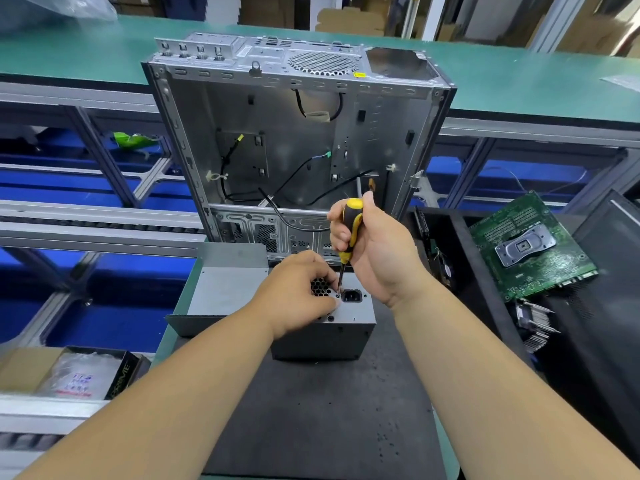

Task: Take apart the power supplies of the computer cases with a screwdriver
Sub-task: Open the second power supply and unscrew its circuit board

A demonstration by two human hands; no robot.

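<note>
Head view, right hand point(374, 251): I grip the screwdriver point(350, 230) upright by its yellow-and-black handle, tip on a screw beside the power socket point(352, 296).
Head view, left hand point(301, 292): fingers curled on the power supply point(346, 327) top, steadying it near the tip.
Power supply: stands on the black mat point(322, 427), at its far edge.
Computer case point(298, 140): open, just behind the supply.
Motherboard point(530, 247): right, well apart.

Head view: forward-down, close over hands, single camera.
</note>
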